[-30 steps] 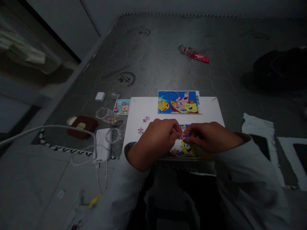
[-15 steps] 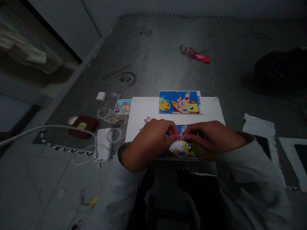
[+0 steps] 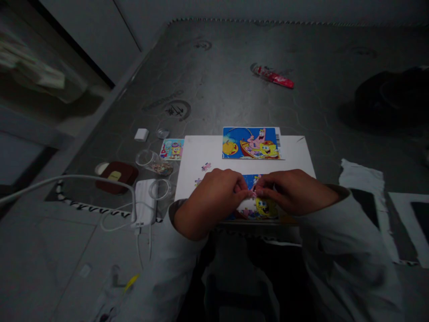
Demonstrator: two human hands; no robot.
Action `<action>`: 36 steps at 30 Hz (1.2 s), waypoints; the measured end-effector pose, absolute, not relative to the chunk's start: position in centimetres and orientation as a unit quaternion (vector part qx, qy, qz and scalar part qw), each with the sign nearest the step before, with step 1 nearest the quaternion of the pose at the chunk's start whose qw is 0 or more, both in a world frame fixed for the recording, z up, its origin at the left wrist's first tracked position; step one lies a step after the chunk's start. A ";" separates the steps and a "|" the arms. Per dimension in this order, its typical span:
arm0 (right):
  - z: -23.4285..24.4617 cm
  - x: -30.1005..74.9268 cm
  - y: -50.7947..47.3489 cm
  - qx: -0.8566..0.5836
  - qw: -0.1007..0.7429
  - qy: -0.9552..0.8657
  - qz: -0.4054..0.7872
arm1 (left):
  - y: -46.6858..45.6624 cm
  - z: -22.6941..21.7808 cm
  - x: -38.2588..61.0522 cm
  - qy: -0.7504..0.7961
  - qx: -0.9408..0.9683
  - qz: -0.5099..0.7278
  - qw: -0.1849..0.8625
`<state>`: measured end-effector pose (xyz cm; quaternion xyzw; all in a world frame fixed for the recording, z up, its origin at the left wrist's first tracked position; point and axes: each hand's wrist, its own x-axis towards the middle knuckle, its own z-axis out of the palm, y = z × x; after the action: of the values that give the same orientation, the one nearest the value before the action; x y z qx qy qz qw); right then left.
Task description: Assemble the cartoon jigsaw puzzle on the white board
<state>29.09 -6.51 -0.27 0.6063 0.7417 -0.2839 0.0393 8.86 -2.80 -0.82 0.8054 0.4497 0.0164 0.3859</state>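
Head-worn view, looking down forward

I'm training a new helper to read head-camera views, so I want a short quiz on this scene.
1. True or false: the left hand and right hand are both over the multicoloured cartoon jigsaw on the white sheet.
2. What lies at the sheet's far edge: A. a red wrapper, B. a blue cartoon picture card, C. a coiled white cable?
3. What lies in and beside the mouth of the clear plastic cup tipped on its side?

Key: 1. True. 2. B. 3. Small multicoloured bits, apparently jigsaw pieces.
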 end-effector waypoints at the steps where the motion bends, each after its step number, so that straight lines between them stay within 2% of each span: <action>1: -0.3 29.0 -6.5 0.606 0.041 0.743 -0.283 | -2.8 -0.9 8.9 0.451 0.805 0.015 0.386; 5: -0.3 29.0 -6.7 0.637 0.029 0.724 -0.265 | -3.1 -0.8 9.0 0.452 0.812 -0.008 0.368; 11: -0.7 29.3 -6.7 0.672 0.051 0.699 -0.241 | -3.6 -1.0 9.6 0.481 0.828 -0.050 0.283; 18: -1.3 29.1 -6.2 0.667 0.105 0.690 -0.261 | -3.6 -1.2 10.2 0.511 0.808 -0.061 0.285; 36: -1.4 29.2 -6.1 0.658 0.104 0.699 -0.261 | -3.4 -1.1 10.6 0.544 0.794 -0.077 0.260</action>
<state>29.15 -6.11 -1.36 0.6579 0.6987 -0.2611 0.1036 10.61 -3.37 -1.13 0.7941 0.5441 -0.0767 0.2597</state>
